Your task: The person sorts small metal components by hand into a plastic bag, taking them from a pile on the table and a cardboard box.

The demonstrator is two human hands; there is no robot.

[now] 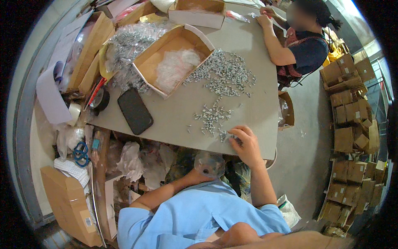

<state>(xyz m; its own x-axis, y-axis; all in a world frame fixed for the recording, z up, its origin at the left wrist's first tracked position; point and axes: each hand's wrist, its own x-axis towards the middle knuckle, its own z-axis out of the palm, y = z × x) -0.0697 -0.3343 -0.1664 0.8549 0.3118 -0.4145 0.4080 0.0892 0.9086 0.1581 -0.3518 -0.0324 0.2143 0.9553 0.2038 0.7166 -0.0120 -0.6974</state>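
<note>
The right hand was bent over the near edge of the grey table, its fingers curled, at the margin of a small group of screws; I could not tell whether it pinched any; the left hand was just below the table's edge, at a clear plastic thing (a bag or a cup, it was hard to say), its fingers too hidden to show their grip; a larger heap of screws lay farther back, beside a cardboard box with clear bags in it; a dark phone lay to the left; a co-worker sat at the table's far right.
</note>
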